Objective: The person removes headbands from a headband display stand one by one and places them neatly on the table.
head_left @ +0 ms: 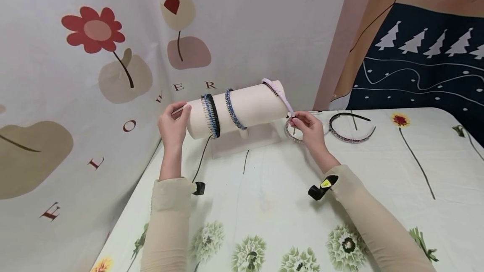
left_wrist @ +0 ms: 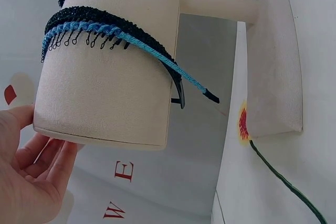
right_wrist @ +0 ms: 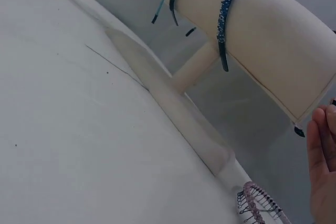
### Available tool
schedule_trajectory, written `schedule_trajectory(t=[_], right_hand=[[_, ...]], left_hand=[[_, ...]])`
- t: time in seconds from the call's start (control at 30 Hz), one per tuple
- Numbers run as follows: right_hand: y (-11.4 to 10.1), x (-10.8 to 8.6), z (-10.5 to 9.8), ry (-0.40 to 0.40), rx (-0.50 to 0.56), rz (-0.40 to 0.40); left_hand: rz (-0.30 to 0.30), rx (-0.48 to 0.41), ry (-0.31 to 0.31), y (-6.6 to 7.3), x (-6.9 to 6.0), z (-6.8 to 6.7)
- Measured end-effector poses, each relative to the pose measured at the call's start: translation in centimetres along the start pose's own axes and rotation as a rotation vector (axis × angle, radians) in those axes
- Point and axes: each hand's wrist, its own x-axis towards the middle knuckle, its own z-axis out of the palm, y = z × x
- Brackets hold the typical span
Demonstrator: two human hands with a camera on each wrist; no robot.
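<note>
A cream cylindrical headband stand point(head_left: 257, 104) rises from a flat base point(head_left: 251, 142) on a short post. My left hand point(head_left: 173, 127) grips the stand's left end, thumb on one side and fingers on the other. My right hand point(head_left: 311, 132) pinches the lower tip of a lilac headband point(head_left: 282, 95), which loops over the right end of the cylinder. Toward the left end sit a black headband point(left_wrist: 115, 24) and a light blue one point(left_wrist: 152, 51) with wire teeth, close together. A dark blue beaded headband point(head_left: 235, 112) circles nearer the middle.
On the table right of the stand lies a beaded headband point(head_left: 349, 140). Another headband point(right_wrist: 251, 195) lies by the base, partly behind my right hand in the head view. A flower-print curtain point(head_left: 257, 24) hangs close behind. The tablecloth point(head_left: 378, 179) has printed flowers.
</note>
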Motion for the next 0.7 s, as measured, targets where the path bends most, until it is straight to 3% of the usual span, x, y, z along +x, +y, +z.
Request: schedule_trajectory(t=[0.33,0.7], right_hand=[[-0.9,0.7,-0.5,0.014,-0.009,0.122],[-1.4,1.2,-1.2,0.028,0.025,0.141]], left_hand=[[0.024,-0.008,0.012,-0.2,0.1,-0.1],[0.028,-0.006,0.016,-0.2,0.0,-0.1]])
